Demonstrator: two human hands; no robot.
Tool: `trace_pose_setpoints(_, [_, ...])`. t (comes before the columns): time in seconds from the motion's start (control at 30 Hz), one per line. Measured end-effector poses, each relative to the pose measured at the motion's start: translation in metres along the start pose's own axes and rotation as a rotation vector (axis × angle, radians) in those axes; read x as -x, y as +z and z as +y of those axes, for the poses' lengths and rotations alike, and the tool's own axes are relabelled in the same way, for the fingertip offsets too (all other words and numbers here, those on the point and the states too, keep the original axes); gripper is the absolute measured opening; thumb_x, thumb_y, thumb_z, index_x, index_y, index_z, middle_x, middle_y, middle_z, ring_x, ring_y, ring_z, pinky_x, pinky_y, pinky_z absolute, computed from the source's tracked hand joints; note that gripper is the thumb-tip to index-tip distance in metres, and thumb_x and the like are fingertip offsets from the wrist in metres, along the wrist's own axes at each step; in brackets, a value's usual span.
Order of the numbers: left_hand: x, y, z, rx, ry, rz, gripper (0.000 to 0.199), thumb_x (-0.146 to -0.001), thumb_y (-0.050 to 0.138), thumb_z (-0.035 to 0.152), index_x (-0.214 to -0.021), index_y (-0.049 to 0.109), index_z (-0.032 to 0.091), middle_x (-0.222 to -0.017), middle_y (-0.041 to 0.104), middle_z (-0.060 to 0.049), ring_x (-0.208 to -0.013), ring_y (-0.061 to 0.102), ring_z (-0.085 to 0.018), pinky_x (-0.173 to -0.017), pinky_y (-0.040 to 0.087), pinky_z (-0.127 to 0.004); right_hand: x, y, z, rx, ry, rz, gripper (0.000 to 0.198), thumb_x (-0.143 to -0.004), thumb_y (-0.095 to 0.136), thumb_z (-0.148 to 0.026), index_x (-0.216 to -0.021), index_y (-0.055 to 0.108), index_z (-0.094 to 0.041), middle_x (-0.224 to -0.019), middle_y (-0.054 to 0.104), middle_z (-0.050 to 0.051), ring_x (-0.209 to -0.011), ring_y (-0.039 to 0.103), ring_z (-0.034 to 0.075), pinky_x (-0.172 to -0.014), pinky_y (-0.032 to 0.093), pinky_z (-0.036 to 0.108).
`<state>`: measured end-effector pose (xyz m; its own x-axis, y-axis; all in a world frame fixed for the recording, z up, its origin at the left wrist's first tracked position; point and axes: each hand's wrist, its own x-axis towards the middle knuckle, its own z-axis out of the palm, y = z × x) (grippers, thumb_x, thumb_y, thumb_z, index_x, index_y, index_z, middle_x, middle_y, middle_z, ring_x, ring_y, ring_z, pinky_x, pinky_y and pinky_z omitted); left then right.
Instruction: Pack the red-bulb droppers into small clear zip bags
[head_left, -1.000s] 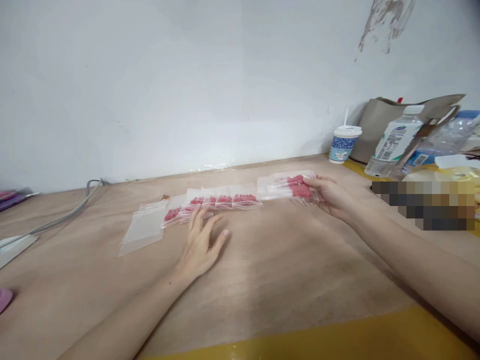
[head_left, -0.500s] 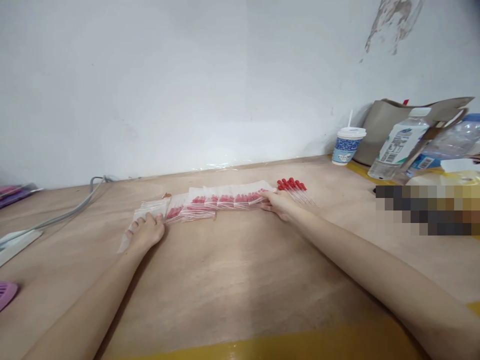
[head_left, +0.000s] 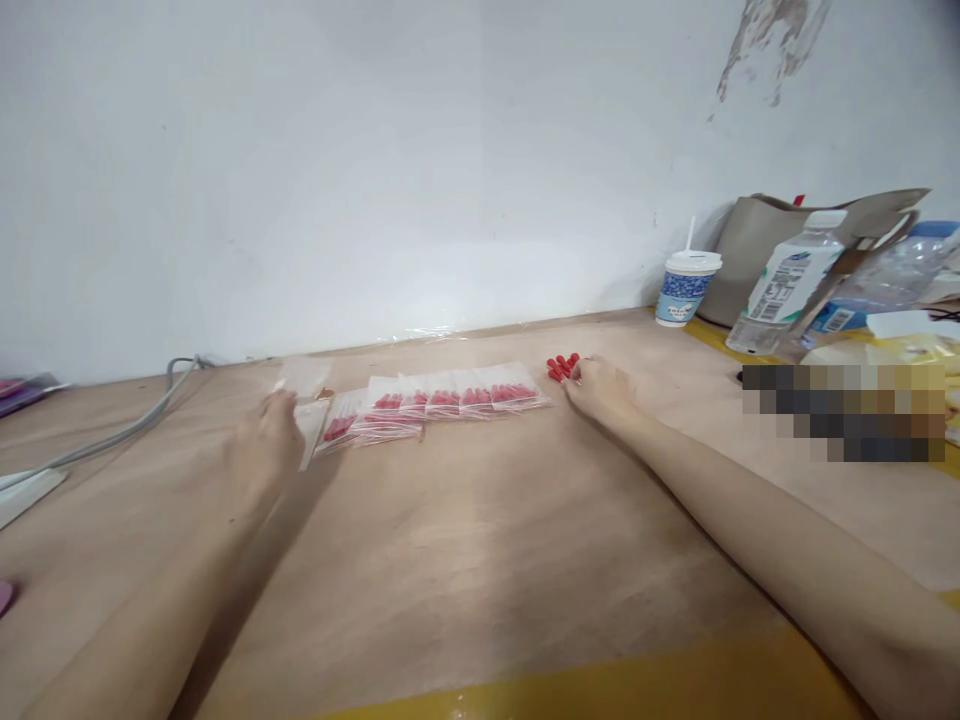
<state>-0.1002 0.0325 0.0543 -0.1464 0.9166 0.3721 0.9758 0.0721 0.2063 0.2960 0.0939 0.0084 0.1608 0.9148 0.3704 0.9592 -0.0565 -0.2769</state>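
In the head view my left hand [head_left: 266, 445] is raised and smeared by motion at the row's left end. A clear plastic bag [head_left: 306, 374] shows at its fingertips, pinched there. My right hand [head_left: 600, 388] is closed over the bunch of red-tipped thin sticks [head_left: 561, 366], its fingers covering their pale shafts. Between the hands, a row of overlapping clear zip bags [head_left: 450, 398] lies flat, with red-tipped sticks inside them. Another bag [head_left: 311, 430] rests on the table beside my left hand, partly covered by it.
A blue-and-white cup with a straw [head_left: 686, 288], a clear bottle [head_left: 784, 285] and a grey bag [head_left: 731, 255] stand at the back right. A grey cable [head_left: 142, 420] crosses the left side. Yellow tape [head_left: 600, 680] runs along the table's front edge.
My left hand has lifted from the bags on the table, bringing one up. My right hand has moved right, from the row's end onto the bunch of red-tipped sticks.
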Motion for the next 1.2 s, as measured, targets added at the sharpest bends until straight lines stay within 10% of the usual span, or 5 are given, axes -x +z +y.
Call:
trace_pose_setpoints(0.17, [0.047,0.021,0.062,0.134,0.543,-0.127,0.03,-0.093,0.037,0.025,-0.118,0.055,0.024,-0.131,0.049,0.005,-0.125,0.04,-0.016,-0.108,0.03,-0.032,-0.001,0.008,-0.003,0.063,0.038,-0.071,0.027,-0.081,0.044,-0.029,-0.089,0.066,-0.015,-0.096,0.062,0.014,-0.087,0.06,0.024,-0.067,0.041,0.03])
trace_pose_setpoints(0.27, [0.072,0.034,0.087,0.209,0.88,-0.327,0.041,-0.094,0.038,0.035,-0.133,0.04,0.023,-0.143,0.032,-0.003,-0.133,0.025,-0.023,-0.11,0.022,-0.045,0.0,0.004,-0.004,0.061,0.04,-0.055,0.028,-0.081,0.042,-0.027,-0.089,0.066,-0.014,-0.097,0.062,0.015,-0.087,0.06,0.025,-0.066,0.041,0.03])
trace_pose_setpoints(0.6, [0.082,0.034,0.091,0.261,0.816,-0.448,0.041,-0.091,0.042,0.041,-0.129,0.046,0.025,-0.141,0.035,-0.008,-0.131,0.029,-0.026,-0.106,0.025,-0.051,0.039,-0.008,-0.01,-0.833,-0.252,0.025,0.02,-0.08,0.05,-0.035,-0.093,0.049,-0.019,-0.072,0.056,0.001,-0.06,0.053,0.012,-0.054,0.041,0.025])
trace_pose_setpoints(0.87, [0.081,0.037,0.095,0.363,0.879,-0.474,0.04,-0.092,0.042,0.029,-0.132,0.04,0.026,-0.139,0.04,-0.005,-0.13,0.032,-0.022,-0.108,0.025,-0.046,0.082,-0.019,-0.009,-1.322,-0.002,-0.273,0.09,-0.067,0.065,-0.029,-0.132,0.002,-0.03,-0.074,0.052,-0.005,-0.049,0.056,0.012,-0.044,0.049,0.027])
trace_pose_setpoints(1.2, [0.083,0.036,0.098,0.402,0.843,-0.455,0.046,-0.092,0.043,0.033,-0.136,0.032,0.026,-0.137,0.042,-0.004,-0.127,0.036,-0.022,-0.107,0.026,-0.047,0.085,-0.011,-0.007,-1.501,0.152,-0.448,0.036,-0.075,0.057,-0.044,-0.098,0.038,-0.024,-0.075,0.059,-0.001,-0.068,0.065,0.016,-0.067,0.053,0.035])
